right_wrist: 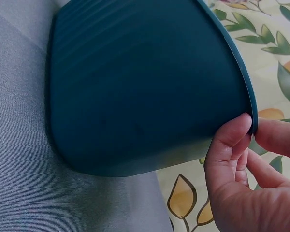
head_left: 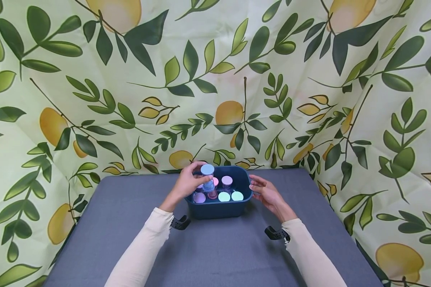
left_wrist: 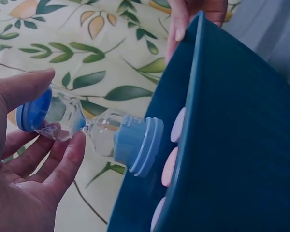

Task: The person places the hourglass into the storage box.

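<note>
In the head view my left hand (head_left: 187,184) holds a blue-capped sand timer (head_left: 208,170) upright over the left part of a dark blue bin (head_left: 215,211). The left wrist view shows the thumb and fingers around one capped end of this clear hourglass (left_wrist: 135,142), its other cap at the bin's opening. At the bin's right end, my right hand (head_left: 267,196) pinches the rim (right_wrist: 253,104) between thumb and fingers. Inside the bin stand several more timers, among them a lilac-capped one (head_left: 227,180), a purple-capped one (head_left: 199,198) and a pale green-capped one (head_left: 224,196).
The bin stands near the back of a table with a grey cloth (head_left: 215,255). A hanging fabric (head_left: 201,99) printed with lemons and leaves rises behind and on both sides. Black straps (head_left: 180,223) sit at both wrists.
</note>
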A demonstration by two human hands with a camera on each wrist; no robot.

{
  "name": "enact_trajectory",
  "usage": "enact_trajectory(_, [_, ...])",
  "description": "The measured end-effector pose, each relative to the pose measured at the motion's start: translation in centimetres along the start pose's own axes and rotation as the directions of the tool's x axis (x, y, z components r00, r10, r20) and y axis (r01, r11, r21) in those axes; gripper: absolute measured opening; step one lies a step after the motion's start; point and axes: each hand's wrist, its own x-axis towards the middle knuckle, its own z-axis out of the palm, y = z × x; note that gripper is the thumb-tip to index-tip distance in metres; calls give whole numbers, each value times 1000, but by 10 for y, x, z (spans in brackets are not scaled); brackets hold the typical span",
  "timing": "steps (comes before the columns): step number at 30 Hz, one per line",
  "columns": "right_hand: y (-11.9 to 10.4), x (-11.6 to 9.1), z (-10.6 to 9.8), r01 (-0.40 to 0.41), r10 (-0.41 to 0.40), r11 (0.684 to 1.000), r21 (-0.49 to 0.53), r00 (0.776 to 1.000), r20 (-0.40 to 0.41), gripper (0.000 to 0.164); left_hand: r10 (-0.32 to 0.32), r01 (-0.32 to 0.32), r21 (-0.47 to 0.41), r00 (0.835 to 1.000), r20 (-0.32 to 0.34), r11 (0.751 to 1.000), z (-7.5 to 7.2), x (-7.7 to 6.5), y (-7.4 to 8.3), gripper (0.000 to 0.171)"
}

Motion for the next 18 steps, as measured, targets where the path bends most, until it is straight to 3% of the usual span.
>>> enact_trajectory(18, [0, -1, 0, 7, -7, 1000, -6, 1000, 2, 52, -72, 64, 115, 995, 75, 991, 10, 7, -18, 44])
